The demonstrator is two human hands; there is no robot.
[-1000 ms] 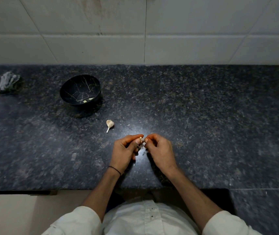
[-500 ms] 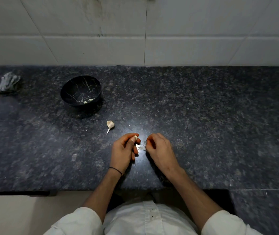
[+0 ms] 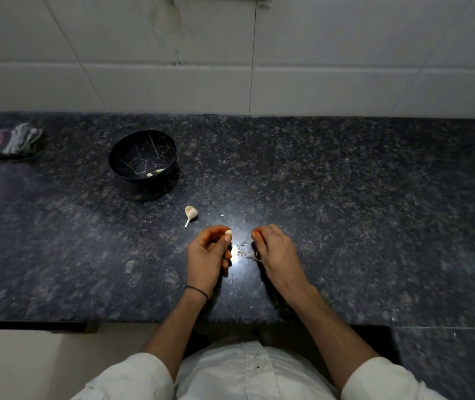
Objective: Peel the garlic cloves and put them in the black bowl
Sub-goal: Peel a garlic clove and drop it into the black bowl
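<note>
My left hand (image 3: 208, 255) pinches a small pale peeled garlic clove (image 3: 228, 232) between thumb and fingertips. My right hand (image 3: 273, 249) hovers a little to the right, fingers curled, with thin garlic skins (image 3: 243, 251) on the counter just beside it; whether it holds a skin I cannot tell. An unpeeled garlic piece with a stem (image 3: 190, 213) lies just beyond my left hand. The black bowl (image 3: 128, 151), marked with gold crack lines, stands further back left and holds two peeled cloves (image 3: 155, 172).
The dark speckled granite counter (image 3: 345, 212) runs the full width, with a white tiled wall behind. A crumpled cloth (image 3: 15, 141) lies at the far left. The counter's front edge is near my body.
My hands have drawn apart. The clove stayed in my left hand and the skins dropped onto the counter between them.
</note>
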